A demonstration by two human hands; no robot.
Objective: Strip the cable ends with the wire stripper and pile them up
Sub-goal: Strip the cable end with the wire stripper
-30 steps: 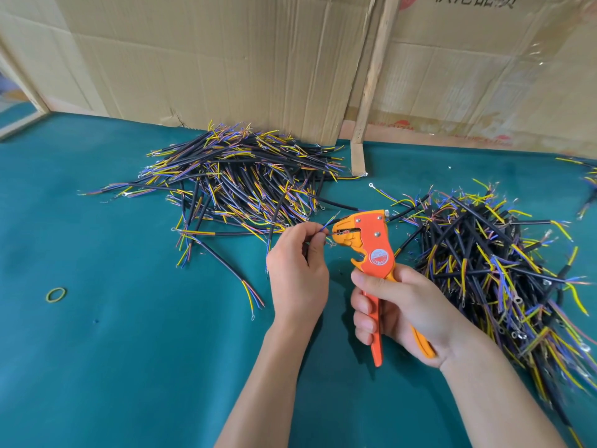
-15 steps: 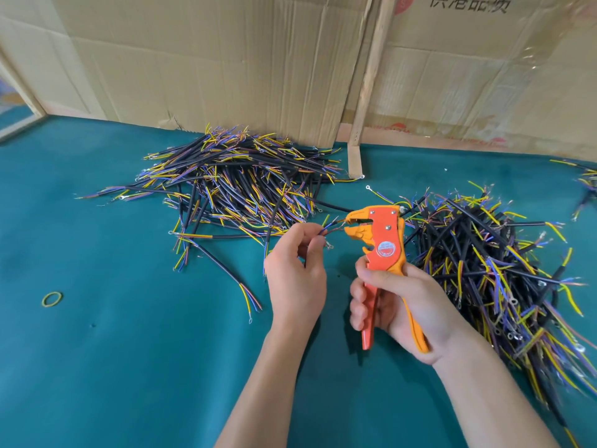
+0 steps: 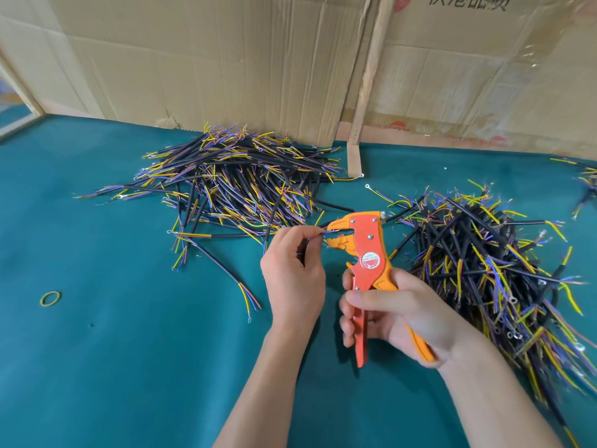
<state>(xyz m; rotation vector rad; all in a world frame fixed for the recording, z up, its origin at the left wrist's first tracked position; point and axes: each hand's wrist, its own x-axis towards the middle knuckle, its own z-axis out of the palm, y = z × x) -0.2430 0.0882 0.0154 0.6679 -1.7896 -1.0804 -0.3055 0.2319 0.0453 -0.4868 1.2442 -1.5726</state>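
Observation:
My right hand (image 3: 397, 313) grips the handles of an orange wire stripper (image 3: 363, 253), head up, jaws pointing left. My left hand (image 3: 292, 270) pinches a short cable whose thin blue wire end (image 3: 326, 233) reaches into the stripper's jaws; most of that cable is hidden in my fingers. A pile of black cables with yellow, blue and purple wire ends (image 3: 235, 182) lies at the back left. A second, similar pile (image 3: 484, 270) lies to the right of the stripper.
The green table mat (image 3: 129, 367) carries a yellow rubber band (image 3: 50, 298) at the left and a loose cable (image 3: 226, 273) near my left hand. Cardboard sheets (image 3: 226, 59) and a wooden slat (image 3: 365, 92) stand along the back. More cables (image 3: 586, 179) lie far right.
The stripper has turned more upright and its jaws now take the wire end. My left hand has fed the blue wire to the right into the jaws.

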